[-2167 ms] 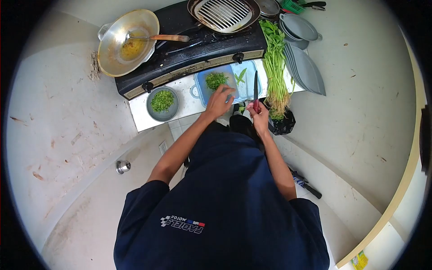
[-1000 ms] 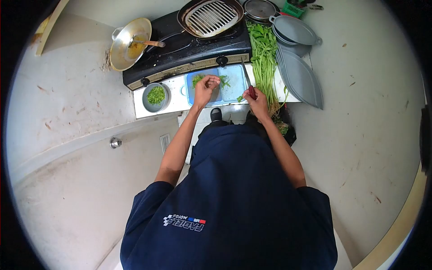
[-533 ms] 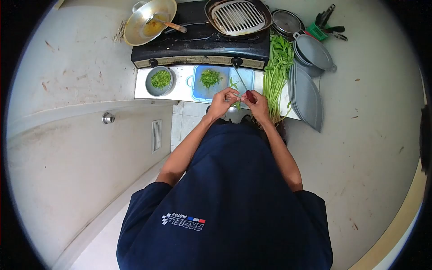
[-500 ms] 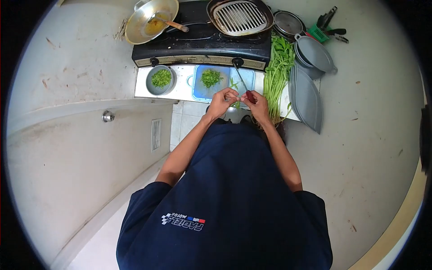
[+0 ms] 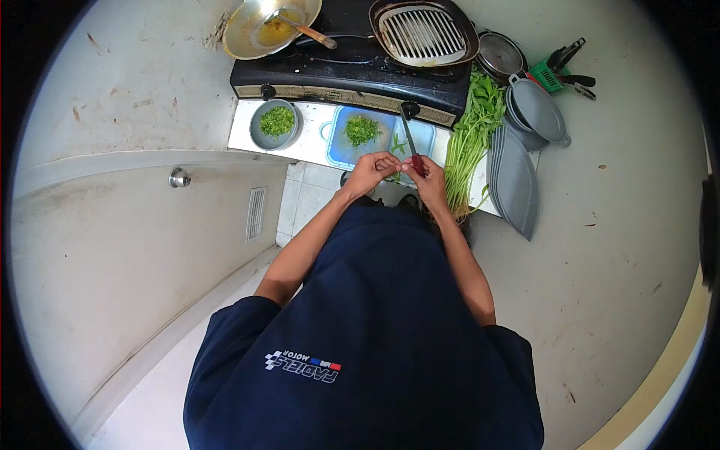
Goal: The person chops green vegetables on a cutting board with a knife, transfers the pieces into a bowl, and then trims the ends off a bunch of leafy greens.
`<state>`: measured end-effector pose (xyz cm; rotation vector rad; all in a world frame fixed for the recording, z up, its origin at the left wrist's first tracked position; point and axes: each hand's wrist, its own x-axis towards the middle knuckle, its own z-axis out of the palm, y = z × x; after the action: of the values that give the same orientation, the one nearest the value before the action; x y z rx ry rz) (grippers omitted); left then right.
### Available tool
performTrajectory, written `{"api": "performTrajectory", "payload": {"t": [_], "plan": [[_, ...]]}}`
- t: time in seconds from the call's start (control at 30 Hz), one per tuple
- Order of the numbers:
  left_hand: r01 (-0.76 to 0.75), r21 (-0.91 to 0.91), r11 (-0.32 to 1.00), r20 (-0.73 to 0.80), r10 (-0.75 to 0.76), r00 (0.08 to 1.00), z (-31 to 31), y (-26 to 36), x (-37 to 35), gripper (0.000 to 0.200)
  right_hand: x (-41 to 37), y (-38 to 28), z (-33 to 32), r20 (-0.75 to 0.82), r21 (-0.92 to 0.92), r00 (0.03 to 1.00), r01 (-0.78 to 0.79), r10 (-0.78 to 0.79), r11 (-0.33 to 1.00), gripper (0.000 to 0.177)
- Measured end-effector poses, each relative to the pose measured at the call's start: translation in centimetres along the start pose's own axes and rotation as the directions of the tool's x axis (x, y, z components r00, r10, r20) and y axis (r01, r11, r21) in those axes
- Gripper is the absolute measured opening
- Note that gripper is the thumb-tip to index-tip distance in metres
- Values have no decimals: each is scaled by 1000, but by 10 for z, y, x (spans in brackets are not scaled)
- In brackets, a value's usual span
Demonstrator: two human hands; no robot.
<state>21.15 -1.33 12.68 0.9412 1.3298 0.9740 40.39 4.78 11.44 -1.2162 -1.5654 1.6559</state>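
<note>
My right hand point(image 5: 429, 181) is closed around the dark red handle of a knife point(image 5: 409, 135), its blade pointing away from me toward the stove. Fingertips of my left hand point(image 5: 367, 174) are pinched together and meet those of the right. Green leaves show just under the left fingers, apparently from a leafy green sprig point(image 5: 395, 177); its stem is mostly hidden. Beyond the hands lies a blue cutting board point(image 5: 337, 154) bearing a pile of chopped greens point(image 5: 362, 130) and a few loose leaves point(image 5: 398, 144). A bunch of long-stemmed greens point(image 5: 466, 154) rests right of my right hand.
A grey bowl point(image 5: 255, 132) of chopped greens stands at the left. Behind the board is a black stove point(image 5: 337, 71) carrying a wok point(image 5: 244, 41) and a grill pan point(image 5: 471, 46). Grey pots point(image 5: 538, 109), stacked grey plates point(image 5: 519, 184) and a green utensil basket point(image 5: 545, 77) are at the right.
The whole view has shifted and tilted slightly, with the counter items appearing further right. Both hands stay together at the near edge of the board, still holding the knife and greens.
</note>
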Motion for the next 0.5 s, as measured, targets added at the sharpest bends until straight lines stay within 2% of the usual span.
{"api": "performTrajectory", "payload": {"t": [0.07, 0.27, 0.37, 0.5], "plan": [[-9, 6, 1000, 13, 9, 1000, -4, 3, 2, 14, 3, -4, 2, -3, -51, 1000, -23, 23, 998, 23], [-25, -76, 997, 40, 28, 999, -26, -9, 8, 19, 11, -28, 23, 14, 3, 997, -70, 70, 998, 17], [15, -125, 992, 58, -8, 998, -41, -10, 9, 20, 18, -20, 34, 34, 120, 997, -66, 62, 991, 16], [68, -141, 988, 105, -54, 993, -58, -12, 8, 23, 23, -26, 47, 26, 10, 996, -90, 90, 996, 14]]}}
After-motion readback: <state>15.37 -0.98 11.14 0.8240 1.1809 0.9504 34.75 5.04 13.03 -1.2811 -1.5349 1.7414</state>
